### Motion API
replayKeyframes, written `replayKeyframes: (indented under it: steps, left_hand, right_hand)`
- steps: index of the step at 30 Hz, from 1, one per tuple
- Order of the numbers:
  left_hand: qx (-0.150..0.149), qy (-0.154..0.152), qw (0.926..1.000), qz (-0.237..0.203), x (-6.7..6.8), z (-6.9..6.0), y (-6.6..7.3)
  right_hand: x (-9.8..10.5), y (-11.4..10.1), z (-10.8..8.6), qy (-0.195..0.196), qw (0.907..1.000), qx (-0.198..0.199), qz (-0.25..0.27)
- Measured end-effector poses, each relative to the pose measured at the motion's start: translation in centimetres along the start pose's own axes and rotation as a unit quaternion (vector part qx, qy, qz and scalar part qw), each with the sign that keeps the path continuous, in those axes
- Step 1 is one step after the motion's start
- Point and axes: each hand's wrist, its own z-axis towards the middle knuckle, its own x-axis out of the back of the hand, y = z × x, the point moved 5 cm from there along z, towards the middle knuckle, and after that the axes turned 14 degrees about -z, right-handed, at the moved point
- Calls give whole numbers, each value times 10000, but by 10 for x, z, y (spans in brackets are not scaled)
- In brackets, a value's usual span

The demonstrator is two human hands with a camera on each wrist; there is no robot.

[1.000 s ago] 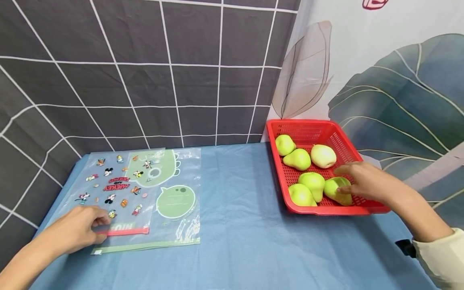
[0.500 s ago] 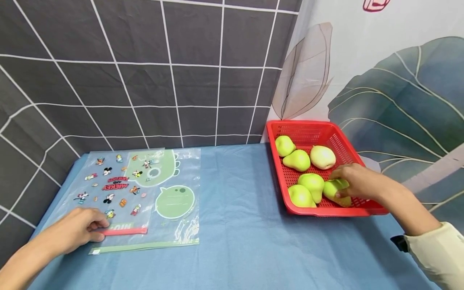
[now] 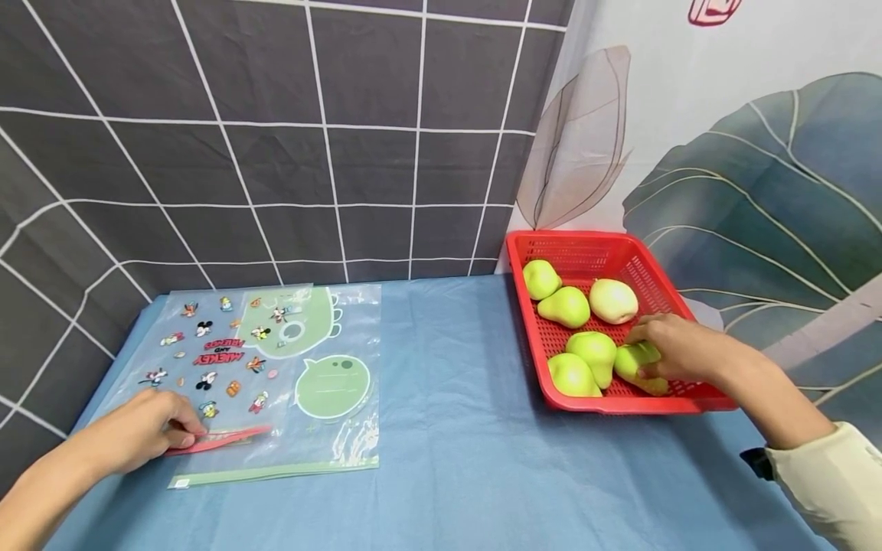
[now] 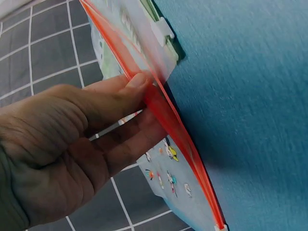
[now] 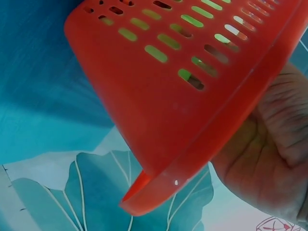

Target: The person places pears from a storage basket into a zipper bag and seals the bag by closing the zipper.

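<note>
On the left, my left hand (image 3: 141, 432) pinches the red-edged mouth of a clear zip bag (image 3: 217, 375) printed with small cartoon figures. Up close in the left wrist view, thumb and fingers hold one red zip strip (image 4: 185, 144), and the two strips stand apart along part of the mouth. My right hand (image 3: 678, 348) reaches into a red basket (image 3: 644, 406), its fingers round a green pear (image 3: 630, 367) in the near right corner. From the right wrist the basket's wall (image 5: 139, 96) hides the fingers and most of the fruit.
Under the cartoon bag lies a larger clear zip bag (image 3: 338, 425) with green prints and a green zip. Several other pears (image 3: 566, 306) and a paler round fruit (image 3: 613, 300) sit in the basket. Blue cloth (image 3: 455, 459) covers the table; a dark checked cloth (image 3: 372, 161) hangs behind.
The left hand has taken hold of the red zip edge and tilted it, parting the strips. The right hand has closed round the pear, which stays in the basket.
</note>
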Motion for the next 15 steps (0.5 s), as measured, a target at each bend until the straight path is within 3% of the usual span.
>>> replayKeyframes:
  steps: [10, 15]
  left_hand:
    - [85, 39, 9999, 37, -1, -2, -3]
    - [-208, 100, 9997, -58, 4, -4, 4]
  right_hand:
    - [0, 2, -2, -33, 9999, -53, -129]
    - [1, 3, -4, -44, 9999, -67, -101]
